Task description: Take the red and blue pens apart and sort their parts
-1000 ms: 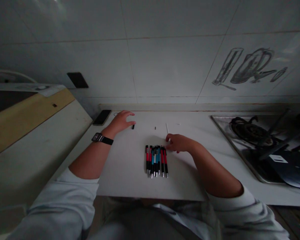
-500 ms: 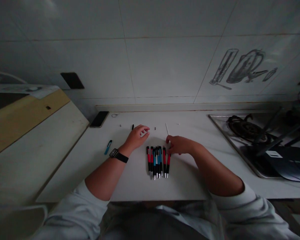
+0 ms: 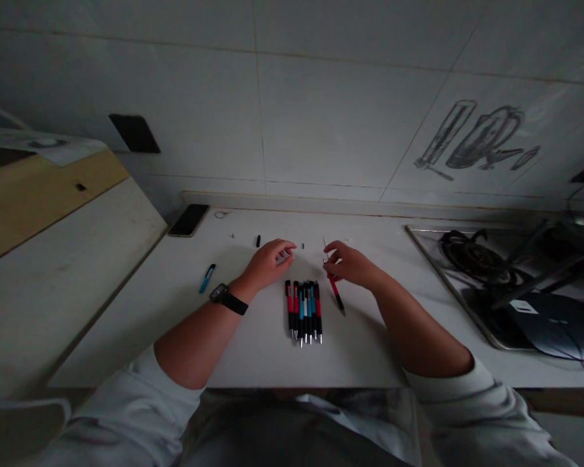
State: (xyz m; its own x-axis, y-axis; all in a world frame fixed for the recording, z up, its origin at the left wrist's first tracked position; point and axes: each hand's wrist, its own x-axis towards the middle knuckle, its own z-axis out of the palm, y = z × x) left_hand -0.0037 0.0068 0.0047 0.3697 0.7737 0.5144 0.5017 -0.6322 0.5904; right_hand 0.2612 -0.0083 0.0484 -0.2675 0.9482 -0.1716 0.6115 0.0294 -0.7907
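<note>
Between the thumb and fingers of my right hand (image 3: 348, 263) is the upper end of a red and black pen (image 3: 336, 292), its silver tip slanting down toward me. My left hand (image 3: 272, 263) hovers over the counter with fingers curved and apart, holding nothing. In front of my hands several red, blue and black pens (image 3: 304, 311) lie side by side, tips toward me. A small dark piece (image 3: 302, 246) lies between my hands. Behind my right fingers a thin white stick (image 3: 325, 240) partly shows. Left of my left hand lies a black pen part (image 3: 258, 241).
At the left are a blue pen barrel (image 3: 207, 278), a phone (image 3: 189, 220) and a thin ring (image 3: 220, 214) on the white counter (image 3: 253, 350). A gas stove (image 3: 472, 259) with a dark router-like device (image 3: 545, 318) on it stands at right. A tiled wall rises behind.
My right hand has lifted a red pen from the right end of the row and moved it up and away from the others. My left hand has barely moved. The view has shifted slightly.
</note>
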